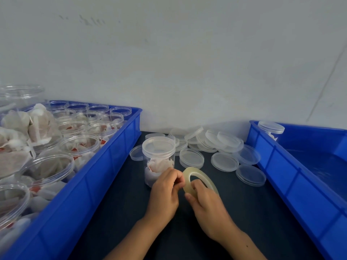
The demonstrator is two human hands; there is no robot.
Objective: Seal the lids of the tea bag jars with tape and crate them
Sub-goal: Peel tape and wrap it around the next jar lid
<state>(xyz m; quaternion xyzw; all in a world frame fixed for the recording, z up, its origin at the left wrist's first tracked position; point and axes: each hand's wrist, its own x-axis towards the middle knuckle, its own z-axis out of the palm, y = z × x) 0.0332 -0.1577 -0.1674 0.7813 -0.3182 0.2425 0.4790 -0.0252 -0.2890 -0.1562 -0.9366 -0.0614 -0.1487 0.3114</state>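
On the dark table (pixel 116 212), between two blue crates, the person works with a roll of clear tape (pixel 199 182). The right hand (pixel 208 205) grasps the roll from below and behind, with the thumb on its near edge and the fingers curled round its far side, so the ring stands tilted above the table. The left hand (pixel 165 192) is just beside the roll on its left side; its fingers are curled and the fingertips are pinched together at the rim of the roll. It seems to hold the end of the tape there, but the strip itself is too thin and clear to see.

Directly behind the left hand stands a clear jar (pixel 158 160) with tea bags inside and a clear lid (pixel 158 146) on top. The jar is upright on the table, near the left blue crate (pixel 105 175). This crate is full of open jars (pixel 80 145) with tea bags (pixel 37 121) in them, standing close together without lids.

Behind the tape, near the wall (pixel 187 53), a heap of loose clear lids (pixel 221 147) lies on the table, some flat and some leaning on each other. The right blue crate (pixel 293 166) holds one lidded jar (pixel 271 129) in its far corner.
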